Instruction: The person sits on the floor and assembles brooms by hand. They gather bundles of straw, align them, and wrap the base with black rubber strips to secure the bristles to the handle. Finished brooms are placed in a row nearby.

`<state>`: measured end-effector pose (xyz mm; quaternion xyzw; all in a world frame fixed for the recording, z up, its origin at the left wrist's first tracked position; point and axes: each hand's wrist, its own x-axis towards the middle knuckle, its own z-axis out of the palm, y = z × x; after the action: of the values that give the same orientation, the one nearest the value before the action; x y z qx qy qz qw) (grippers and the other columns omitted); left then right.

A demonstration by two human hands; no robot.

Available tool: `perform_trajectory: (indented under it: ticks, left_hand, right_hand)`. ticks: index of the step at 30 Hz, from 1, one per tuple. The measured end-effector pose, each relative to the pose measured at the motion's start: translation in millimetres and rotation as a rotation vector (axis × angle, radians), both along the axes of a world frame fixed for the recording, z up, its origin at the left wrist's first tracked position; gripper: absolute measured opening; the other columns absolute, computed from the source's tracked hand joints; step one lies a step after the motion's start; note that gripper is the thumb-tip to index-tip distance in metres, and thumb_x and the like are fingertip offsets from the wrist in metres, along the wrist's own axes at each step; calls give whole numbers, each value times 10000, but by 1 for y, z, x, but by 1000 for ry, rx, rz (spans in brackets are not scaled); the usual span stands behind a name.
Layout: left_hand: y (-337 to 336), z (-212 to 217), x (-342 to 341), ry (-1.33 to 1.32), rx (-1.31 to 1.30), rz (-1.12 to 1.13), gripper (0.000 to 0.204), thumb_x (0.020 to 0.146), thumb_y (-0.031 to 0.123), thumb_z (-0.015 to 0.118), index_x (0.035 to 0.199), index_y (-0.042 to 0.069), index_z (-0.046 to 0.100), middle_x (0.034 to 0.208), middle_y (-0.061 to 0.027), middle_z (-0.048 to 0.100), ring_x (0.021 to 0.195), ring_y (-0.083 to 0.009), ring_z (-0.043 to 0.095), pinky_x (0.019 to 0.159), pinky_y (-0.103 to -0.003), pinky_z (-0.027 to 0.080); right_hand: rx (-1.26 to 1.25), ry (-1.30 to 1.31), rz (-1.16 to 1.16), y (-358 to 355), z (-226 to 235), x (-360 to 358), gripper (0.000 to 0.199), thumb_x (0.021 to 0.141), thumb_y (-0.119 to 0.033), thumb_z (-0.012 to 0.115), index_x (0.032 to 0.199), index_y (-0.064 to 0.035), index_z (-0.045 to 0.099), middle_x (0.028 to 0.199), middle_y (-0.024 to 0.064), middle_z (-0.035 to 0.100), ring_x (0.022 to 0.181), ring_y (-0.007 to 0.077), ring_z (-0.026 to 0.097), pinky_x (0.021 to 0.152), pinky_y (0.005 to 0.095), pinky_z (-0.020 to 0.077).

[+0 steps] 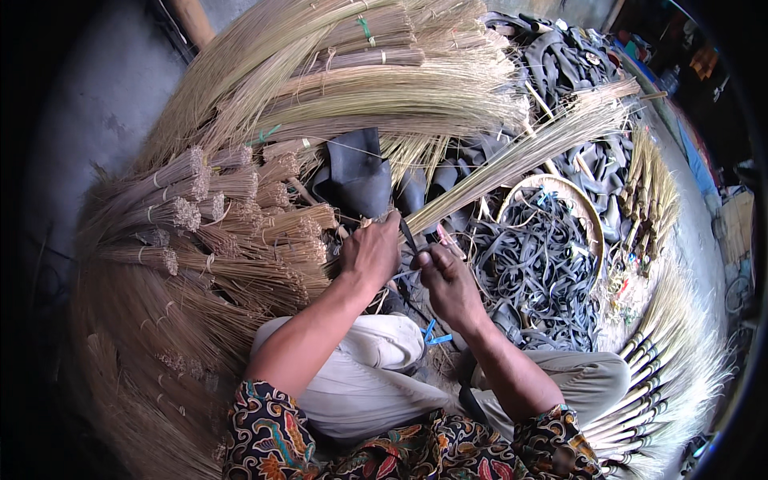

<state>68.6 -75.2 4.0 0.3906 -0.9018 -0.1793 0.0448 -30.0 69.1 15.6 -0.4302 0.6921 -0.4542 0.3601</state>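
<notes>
A long bundle of pale broom grass (pixel 528 164) slants from between my hands toward the far right. My left hand (pixel 373 252) is closed around its near end, the fingers mostly hidden behind the back of the hand. Just right of it my right hand (pixel 448 282) is a fist, thumb up, gripping a black rubber strip (pixel 408 238) that stretches across to the bundle's near end. Whether the strip is wound round the stalks is hidden. Beyond my left hand lies a broad piece of black rubber sheet (pixel 358 172).
Many tied grass bundles (pixel 232 188) are stacked on the left, with longer grass (pixel 384 96) heaped at the back. A round woven basket (pixel 596 216) of black rubber strips stands right. Finished-looking brooms (pixel 640 392) fan out at lower right. Blue ties (pixel 434 334) lie between my legs.
</notes>
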Motion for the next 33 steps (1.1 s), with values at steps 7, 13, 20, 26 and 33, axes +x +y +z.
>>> perform_trajectory:
  ticks: [7, 13, 20, 26, 33]
  left_hand:
    - [-9, 38, 6, 96, 395, -12, 558, 822, 303, 815, 1268, -2, 674, 1031, -274, 741, 989, -389, 739, 883, -448, 571]
    - [28, 44, 7, 137, 1177, -505, 425, 870, 197, 811, 1226, 9, 673, 787, -27, 641, 619, -88, 585, 617, -272, 508]
    - [28, 40, 3, 263, 456, -393, 504, 906, 495, 765, 1081, 28, 692, 752, -96, 702, 700, -264, 706, 691, -410, 553]
    - [28, 7, -8, 28, 187, -123, 381, 963, 379, 671, 970, -2, 691, 853, -239, 726, 862, -400, 738, 786, -492, 582]
    - [23, -15, 3, 107, 68, -174, 230, 930, 179, 668, 1089, 40, 576, 895, -231, 735, 863, -393, 747, 715, -502, 585]
  right_hand:
    - [32, 167, 85, 64, -9, -17, 251, 1072, -276, 572, 945, -63, 533, 760, 176, 579, 670, 334, 573, 661, 412, 484]
    - [-363, 471, 185, 37, -51, -78, 88, 964, -72, 610, 1045, -40, 627, 837, 154, 641, 745, 326, 653, 661, 402, 515]
    - [61, 677, 161, 29, 17, -72, 200, 1018, -195, 554, 1110, -48, 653, 959, 222, 713, 934, 435, 692, 765, 547, 544]
    - [113, -194, 119, -2, 43, -55, 520, 1125, -459, 397, 1201, 5, 618, 735, 92, 694, 478, 143, 613, 430, 272, 493]
    - [27, -455, 73, -18, 1, -39, 372, 1097, -359, 543, 1053, 2, 623, 819, 56, 666, 618, 126, 642, 558, 257, 520]
